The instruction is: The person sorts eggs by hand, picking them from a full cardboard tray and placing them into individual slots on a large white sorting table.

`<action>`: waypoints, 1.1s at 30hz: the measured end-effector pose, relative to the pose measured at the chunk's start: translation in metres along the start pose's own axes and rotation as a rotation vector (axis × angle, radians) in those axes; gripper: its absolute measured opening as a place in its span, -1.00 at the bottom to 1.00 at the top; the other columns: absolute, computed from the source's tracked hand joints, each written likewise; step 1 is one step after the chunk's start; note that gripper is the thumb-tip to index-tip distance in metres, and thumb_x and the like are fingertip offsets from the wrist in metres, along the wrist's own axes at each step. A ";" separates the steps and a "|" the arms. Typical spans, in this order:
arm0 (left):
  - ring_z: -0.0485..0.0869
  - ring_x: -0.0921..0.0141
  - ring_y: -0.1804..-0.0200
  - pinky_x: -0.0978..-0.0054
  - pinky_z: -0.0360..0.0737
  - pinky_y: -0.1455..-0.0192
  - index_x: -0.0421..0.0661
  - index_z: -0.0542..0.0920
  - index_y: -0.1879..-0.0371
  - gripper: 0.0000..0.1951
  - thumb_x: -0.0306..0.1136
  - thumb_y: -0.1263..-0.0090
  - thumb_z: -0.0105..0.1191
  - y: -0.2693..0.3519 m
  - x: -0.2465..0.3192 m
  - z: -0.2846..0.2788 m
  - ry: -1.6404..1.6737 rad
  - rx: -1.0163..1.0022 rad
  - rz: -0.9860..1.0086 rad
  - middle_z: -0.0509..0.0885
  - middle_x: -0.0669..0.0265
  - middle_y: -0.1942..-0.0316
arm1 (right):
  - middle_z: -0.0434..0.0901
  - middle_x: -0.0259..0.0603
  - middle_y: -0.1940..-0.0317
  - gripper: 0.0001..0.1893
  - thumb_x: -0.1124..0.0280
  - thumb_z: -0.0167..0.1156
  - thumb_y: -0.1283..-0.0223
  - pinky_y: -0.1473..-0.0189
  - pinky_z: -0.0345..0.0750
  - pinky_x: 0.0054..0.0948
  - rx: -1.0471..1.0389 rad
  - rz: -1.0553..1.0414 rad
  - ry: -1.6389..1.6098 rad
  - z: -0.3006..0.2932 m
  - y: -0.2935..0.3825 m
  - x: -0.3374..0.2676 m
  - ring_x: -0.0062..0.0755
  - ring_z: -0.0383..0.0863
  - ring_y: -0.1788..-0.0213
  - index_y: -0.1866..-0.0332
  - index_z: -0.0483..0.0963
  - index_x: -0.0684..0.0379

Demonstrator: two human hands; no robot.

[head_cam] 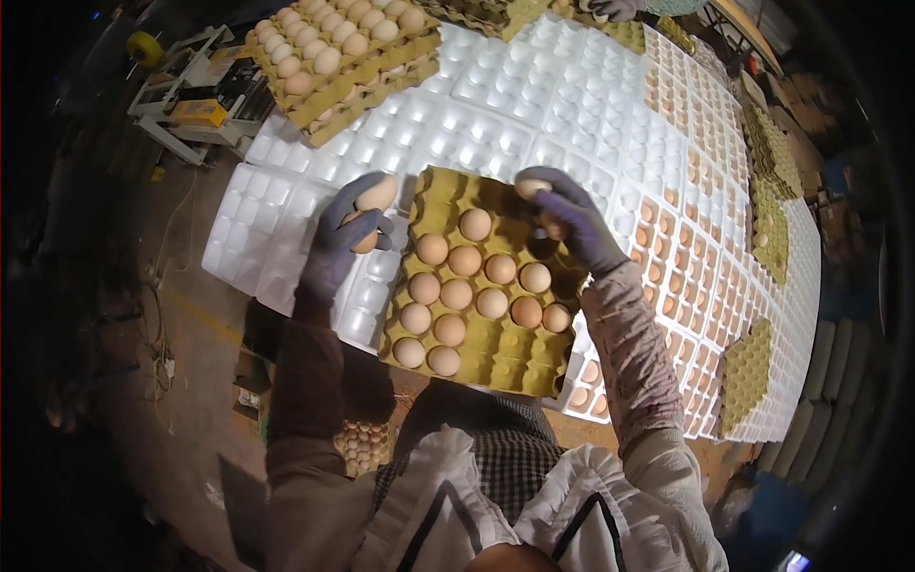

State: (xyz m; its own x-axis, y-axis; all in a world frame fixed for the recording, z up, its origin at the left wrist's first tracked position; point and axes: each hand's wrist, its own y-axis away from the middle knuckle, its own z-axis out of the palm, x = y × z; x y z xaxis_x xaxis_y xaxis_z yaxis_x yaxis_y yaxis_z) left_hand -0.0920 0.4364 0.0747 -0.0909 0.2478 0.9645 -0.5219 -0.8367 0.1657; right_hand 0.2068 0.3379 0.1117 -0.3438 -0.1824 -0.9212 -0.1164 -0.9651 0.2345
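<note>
A yellow pulp egg tray (486, 357) lies in front of me, with several light brown eggs (492, 303) in its cups and other cups bare. My left hand (336, 232), in a grey-purple glove, is left of the tray above the white foam trays and holds eggs (377, 193), one above another. My right hand (579, 218), gloved alike, is over the tray's upper right corner, its fingers around eggs (532, 188). Part of that corner is in shadow and behind the hand.
White foam egg trays (493, 136) cover the table, those at right filled with eggs. Stacked pulp trays of eggs (343, 71) stand at upper left, beside a metal-framed machine (207, 100). More pulp trays (747, 379) lie at right. Another person's gloved hand (613, 8) shows at the top.
</note>
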 end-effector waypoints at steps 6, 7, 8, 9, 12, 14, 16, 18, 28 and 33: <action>0.71 0.03 0.01 0.17 0.67 -0.01 -0.01 0.73 0.06 -0.55 -0.29 0.00 0.50 -0.012 -0.005 0.042 -1.384 -0.225 0.495 0.50 0.00 -0.31 | 0.62 0.02 0.10 -0.80 0.32 0.31 -0.07 0.04 0.59 -0.13 -0.048 -0.156 1.548 0.041 -0.035 0.044 -0.04 0.65 0.03 0.17 0.65 0.06; 0.71 0.02 -0.01 0.16 0.67 0.00 0.00 0.73 0.05 -0.53 -0.28 0.03 0.50 -0.013 -0.004 0.045 -1.441 -0.242 0.436 0.47 -0.03 -0.34 | 0.60 0.05 0.10 -0.77 0.30 0.28 -0.10 0.04 0.58 -0.10 0.005 -0.137 1.537 0.043 -0.039 0.052 -0.02 0.64 0.03 0.13 0.64 0.08; 0.71 0.03 0.01 0.19 0.68 0.02 0.02 0.72 0.03 -0.53 -0.27 -0.01 0.48 -0.012 -0.003 0.045 -1.455 -0.244 0.421 0.46 -0.04 -0.35 | 0.59 0.07 0.10 -0.75 0.28 0.26 -0.13 0.05 0.57 -0.08 0.046 -0.142 1.476 0.038 -0.039 0.054 -0.01 0.64 0.03 0.09 0.62 0.09; 0.71 0.04 0.04 0.23 0.68 0.04 0.03 0.70 0.00 -0.54 -0.26 -0.05 0.46 -0.005 -0.003 0.035 -1.480 -0.220 0.382 0.45 -0.06 -0.35 | 0.58 0.05 0.08 -0.71 0.23 0.28 -0.15 -0.01 0.57 -0.08 -0.169 -0.259 1.387 0.032 -0.022 0.024 0.01 0.62 -0.01 0.07 0.62 0.12; 0.69 0.27 0.19 0.33 0.65 0.11 -0.14 0.66 -0.05 -0.61 -0.34 -0.22 0.30 0.001 -0.001 0.028 -0.928 -0.020 0.265 0.57 0.15 -0.19 | 0.62 -0.08 -0.06 -0.43 -0.03 0.38 -0.15 -0.12 0.57 -0.26 -0.003 -0.324 0.659 -0.052 0.026 0.003 -0.17 0.64 -0.07 -0.13 0.57 0.18; 0.64 0.40 0.23 0.42 0.62 0.14 -0.22 0.59 -0.13 -0.61 -0.27 -0.40 0.15 -0.012 0.008 0.040 -0.389 0.044 0.117 0.62 0.24 -0.05 | 0.68 -0.22 -0.01 -0.44 -0.04 0.11 -0.44 0.04 0.63 -0.53 -0.069 -0.015 -0.029 -0.124 0.071 -0.011 -0.52 0.69 0.11 -0.26 0.48 0.25; 0.66 0.38 0.18 0.44 0.65 0.15 -0.21 0.49 -0.25 -0.54 -0.10 -0.57 -0.03 -0.034 0.025 0.075 -0.025 0.098 0.055 0.65 0.20 -0.01 | 0.66 -0.18 -0.06 -0.40 -0.09 -0.13 -0.57 0.01 0.65 -0.52 0.184 0.075 -0.317 -0.191 0.113 -0.009 -0.52 0.69 0.04 -0.32 0.43 0.25; 0.63 0.46 0.20 0.53 0.59 0.21 -0.24 0.47 -0.28 -0.53 -0.18 -0.53 -0.01 -0.066 0.035 0.160 -0.200 -0.013 0.007 0.68 0.22 0.11 | 0.65 -0.29 0.02 -0.49 0.02 -0.04 -0.58 0.10 0.61 -0.63 0.375 -0.078 -0.451 -0.232 0.148 -0.027 -0.59 0.64 0.17 -0.33 0.43 0.22; 0.64 0.16 -0.14 0.26 0.57 -0.20 0.03 0.68 -0.11 -0.53 -0.11 -0.21 0.35 -0.215 -0.096 0.529 -1.198 -0.202 0.465 0.42 0.14 -0.38 | 0.48 -0.01 -0.23 -0.53 0.14 0.37 -0.13 -0.06 0.60 -0.16 1.174 -0.284 1.011 -0.520 0.104 -0.034 0.00 0.67 0.04 -0.13 0.59 0.09; 0.64 0.07 -0.17 0.20 0.58 -0.19 0.08 0.61 -0.20 -0.53 -0.14 -0.30 0.27 -0.250 -0.119 0.566 -1.396 -0.143 0.498 0.36 0.05 -0.41 | 0.50 -0.07 -0.23 -0.65 0.19 0.27 -0.21 -0.13 0.58 -0.15 1.120 -0.147 1.169 -0.568 0.081 -0.036 0.00 0.65 -0.07 -0.11 0.62 -0.06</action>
State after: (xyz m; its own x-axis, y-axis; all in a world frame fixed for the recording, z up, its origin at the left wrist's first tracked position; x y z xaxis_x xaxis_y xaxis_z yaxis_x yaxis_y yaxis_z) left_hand 0.5291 0.3397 0.0346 0.5420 -0.7677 0.3419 -0.7665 -0.6184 -0.1735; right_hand 0.7393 0.1601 -0.0125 0.5269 -0.6459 -0.5524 -0.8449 -0.4689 -0.2575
